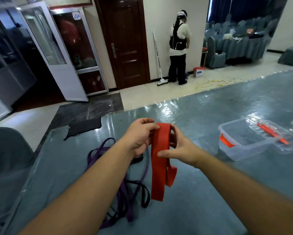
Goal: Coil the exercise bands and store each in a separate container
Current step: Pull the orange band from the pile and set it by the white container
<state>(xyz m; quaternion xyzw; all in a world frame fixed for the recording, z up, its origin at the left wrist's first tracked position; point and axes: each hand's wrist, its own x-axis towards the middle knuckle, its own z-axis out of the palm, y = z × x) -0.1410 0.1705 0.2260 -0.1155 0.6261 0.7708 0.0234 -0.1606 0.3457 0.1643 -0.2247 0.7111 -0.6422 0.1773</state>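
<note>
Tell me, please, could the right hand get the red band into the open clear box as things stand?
Probably yes: the right hand grips the red band, the clear box sits open on that side with its lid beside it, and nothing lies between.

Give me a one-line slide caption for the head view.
Both hands, left hand and right hand, grip a wide red rubber exercise band above the table beside an open clear plastic container.

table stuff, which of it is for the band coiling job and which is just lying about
For the job: red band, held by left hand and right hand; purple band; black band; clear container.

Lying about: dark cloth; mop by the wall.
</note>
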